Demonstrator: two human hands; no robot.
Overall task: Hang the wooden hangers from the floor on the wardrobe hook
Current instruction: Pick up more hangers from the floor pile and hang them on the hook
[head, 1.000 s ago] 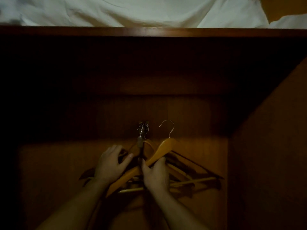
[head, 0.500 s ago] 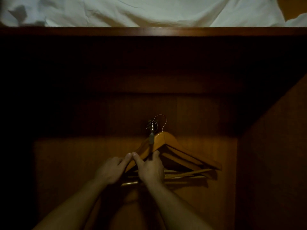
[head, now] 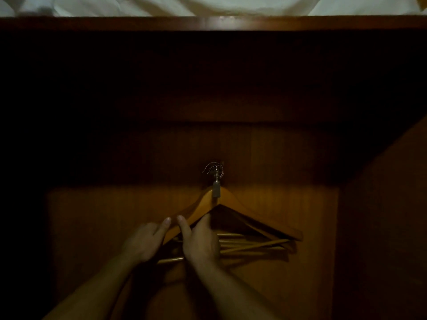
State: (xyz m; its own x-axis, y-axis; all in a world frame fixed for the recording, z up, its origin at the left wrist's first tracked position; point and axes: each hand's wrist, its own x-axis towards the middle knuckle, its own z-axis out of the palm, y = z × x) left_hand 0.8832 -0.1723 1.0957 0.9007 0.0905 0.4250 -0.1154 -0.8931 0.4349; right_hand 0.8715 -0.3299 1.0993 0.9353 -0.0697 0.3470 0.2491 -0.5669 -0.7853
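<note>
This is the inside of a wooden wardrobe [head: 254, 146], the kind found in a bedroom at home or in a hotel room. A dark-stained back panel [head: 288, 204] fills the far view, and a side wall [head: 381, 227] of the same wood closes it on the right. A metal hook [head: 216, 179] on the panel carries several wooden hangers [head: 245, 210]. Above runs a shelf [head: 208, 23], with folded white linen [head: 184, 5] lying on it. The light is dim and warm.
</note>
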